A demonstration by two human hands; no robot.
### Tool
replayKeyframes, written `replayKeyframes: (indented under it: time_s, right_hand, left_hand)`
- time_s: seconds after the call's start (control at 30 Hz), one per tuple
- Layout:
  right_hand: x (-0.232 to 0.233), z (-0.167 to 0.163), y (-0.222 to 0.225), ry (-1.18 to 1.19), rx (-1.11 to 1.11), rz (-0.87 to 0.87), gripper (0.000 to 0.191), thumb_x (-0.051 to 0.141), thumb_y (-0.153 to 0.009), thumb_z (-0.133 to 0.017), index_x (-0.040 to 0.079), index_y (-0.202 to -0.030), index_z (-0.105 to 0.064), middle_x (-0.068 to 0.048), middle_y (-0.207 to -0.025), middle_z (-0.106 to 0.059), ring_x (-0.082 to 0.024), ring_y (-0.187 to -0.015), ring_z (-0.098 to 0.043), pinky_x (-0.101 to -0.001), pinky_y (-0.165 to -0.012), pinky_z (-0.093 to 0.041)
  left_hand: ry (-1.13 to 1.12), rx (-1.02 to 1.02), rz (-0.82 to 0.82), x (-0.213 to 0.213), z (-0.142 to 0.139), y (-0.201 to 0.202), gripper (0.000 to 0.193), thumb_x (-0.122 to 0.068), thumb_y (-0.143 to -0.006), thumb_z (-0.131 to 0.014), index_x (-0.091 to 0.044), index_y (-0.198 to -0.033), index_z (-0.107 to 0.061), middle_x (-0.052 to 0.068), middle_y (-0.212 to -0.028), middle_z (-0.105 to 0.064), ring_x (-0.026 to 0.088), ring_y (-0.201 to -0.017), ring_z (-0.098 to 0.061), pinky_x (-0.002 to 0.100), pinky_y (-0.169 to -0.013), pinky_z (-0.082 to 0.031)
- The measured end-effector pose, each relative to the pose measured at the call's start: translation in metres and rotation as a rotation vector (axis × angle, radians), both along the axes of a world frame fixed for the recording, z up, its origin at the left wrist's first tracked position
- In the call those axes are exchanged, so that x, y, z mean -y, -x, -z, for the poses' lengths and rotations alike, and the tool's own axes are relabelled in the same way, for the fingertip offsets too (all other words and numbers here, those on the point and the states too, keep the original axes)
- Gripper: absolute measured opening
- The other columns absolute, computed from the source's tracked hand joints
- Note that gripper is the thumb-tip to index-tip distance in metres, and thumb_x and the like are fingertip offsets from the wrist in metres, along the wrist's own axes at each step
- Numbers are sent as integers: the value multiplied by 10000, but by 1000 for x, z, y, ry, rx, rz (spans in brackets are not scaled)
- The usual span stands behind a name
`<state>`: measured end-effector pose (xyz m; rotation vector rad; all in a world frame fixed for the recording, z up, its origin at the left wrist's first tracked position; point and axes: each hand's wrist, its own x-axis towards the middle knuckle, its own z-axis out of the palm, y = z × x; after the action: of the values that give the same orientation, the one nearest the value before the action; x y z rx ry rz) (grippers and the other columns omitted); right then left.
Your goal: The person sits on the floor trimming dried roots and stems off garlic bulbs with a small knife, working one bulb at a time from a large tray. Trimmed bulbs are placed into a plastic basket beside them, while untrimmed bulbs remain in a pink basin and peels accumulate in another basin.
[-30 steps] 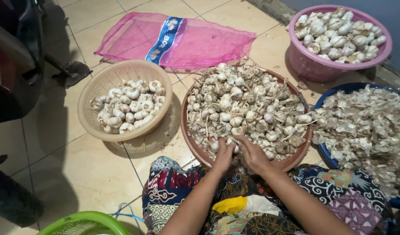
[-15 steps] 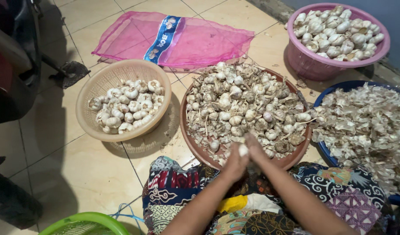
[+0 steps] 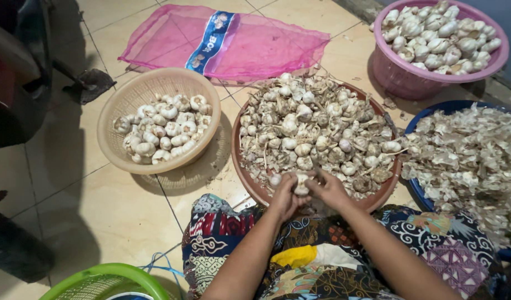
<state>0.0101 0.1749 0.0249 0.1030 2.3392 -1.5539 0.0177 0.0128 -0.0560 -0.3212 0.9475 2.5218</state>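
Note:
My left hand [image 3: 283, 200] and my right hand [image 3: 332, 190] meet at the near rim of a brown tray [image 3: 250, 183], together gripping one garlic bulb [image 3: 300, 186]. The tray is heaped with unpeeled garlic bulbs [image 3: 314, 130] with dry roots and stalks. A tan perforated basket [image 3: 128, 103] to the left holds cleaner white bulbs [image 3: 164, 130]. On the right, a blue basin [image 3: 427, 114] is piled with papery garlic skins [image 3: 472, 161]. My lap is covered by patterned cloth [image 3: 322, 261].
A pink tub [image 3: 402, 78] of white garlic stands at the back right. A flat pink mesh sack [image 3: 228, 41] lies on the tiled floor behind the tray. A green basket rim [image 3: 105, 278] shows at the lower left. Dark objects [image 3: 16, 72] stand at the left edge.
My hands were spread on the pile in the tray; they have drawn back to its near rim and closed together on a single bulb.

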Motion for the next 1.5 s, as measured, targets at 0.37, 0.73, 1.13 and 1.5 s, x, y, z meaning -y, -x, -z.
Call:
replayKeyframes:
  time_s: [0.37, 0.73, 1.13, 1.5]
  right_hand:
    - [11, 41, 3, 170, -223, -56, 329, 269, -950, -712, 33, -1172, -654, -64, -938, -689, -98, -806, -599, -289, -713, -510]
    - [17, 37, 3, -204, -274, -45, 461, 373, -954, -703, -7, -1215, -674, -168, -1010, -754, -231, -887, -712, -367, -797, -540]
    - [2, 32, 1, 208, -73, -89, 481, 174, -823, -805, 37, -1236, -599, -106, -1040, -692, -197, -923, -672, -334, -799, -571]
    - [17, 39, -2, 285, -210, 36, 170, 147, -938, -719, -15, -968, -679, -67, -833, -675, -126, -739, -617, -298, -636, -510]
  left_hand:
    - [699, -346, -223, -3, 35, 12, 264, -320, -1060, -522, -70, -972, -521, 76, -898, -537, 180, -867, -492, 367, -803, -441]
    - [776, -296, -199, -9, 23, 3, 375, -432, -1072, -409, -92, -1103, -566, 130, -999, -613, 253, -926, -590, 396, -859, -477]
    - [-22, 14, -113, -4, 9, 10, 314, -434, -982, -567, -177, -1091, -424, 126, -1073, -684, 260, -902, -694, 385, -798, -593]
    - [-321, -144, 45, -6, 43, 8, 373, -425, -1177, -547, -59, -1250, -534, 111, -1004, -592, 189, -708, -551, 286, -489, -426]
